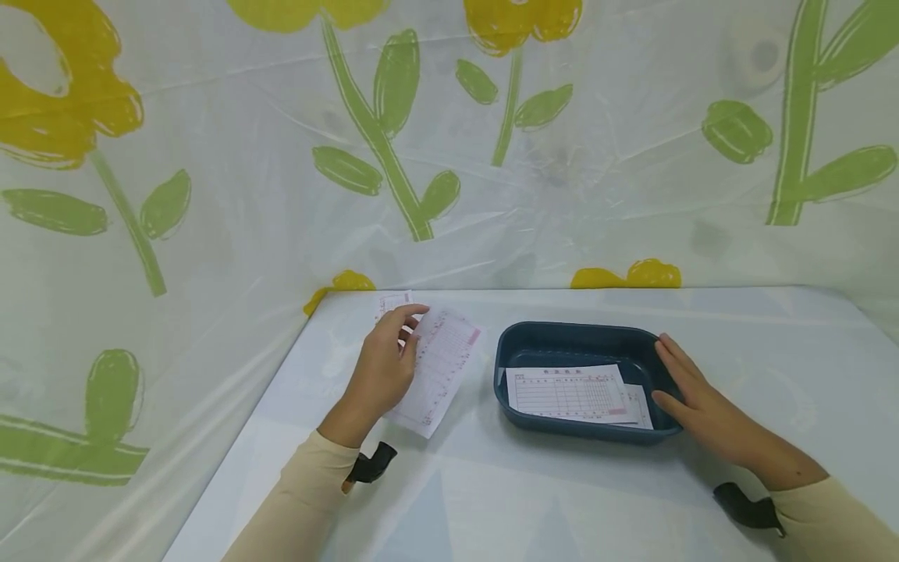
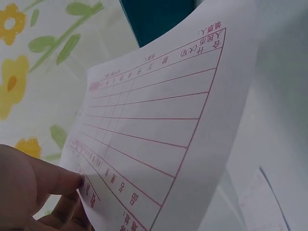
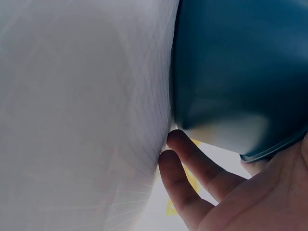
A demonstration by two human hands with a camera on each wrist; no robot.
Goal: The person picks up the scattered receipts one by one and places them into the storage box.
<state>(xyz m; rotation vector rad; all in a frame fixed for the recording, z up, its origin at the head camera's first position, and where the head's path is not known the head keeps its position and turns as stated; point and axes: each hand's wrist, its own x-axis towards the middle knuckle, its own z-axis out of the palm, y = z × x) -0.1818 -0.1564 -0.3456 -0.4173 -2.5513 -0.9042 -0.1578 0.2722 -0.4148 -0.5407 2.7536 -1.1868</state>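
My left hand [image 1: 385,365] pinches a white paper form with red ruled lines [image 1: 438,373] and lifts it off the table, left of the tray. In the left wrist view the form [image 2: 163,139] fills the frame, with my thumb [image 2: 43,178] on its lower edge. A dark blue tray [image 1: 562,340] sits at mid-table with printed forms [image 1: 567,393] lying in it. My right hand [image 1: 691,398] rests flat against the tray's right side, fingers straight. The right wrist view shows the tray wall [image 3: 236,72] close up above my fingers [image 3: 192,178].
Another slip of paper [image 1: 392,301] lies on the table behind my left hand. The table [image 1: 534,499] has a pale plastic cover. A flower-patterned sheet [image 1: 449,140] hangs behind and on the left.
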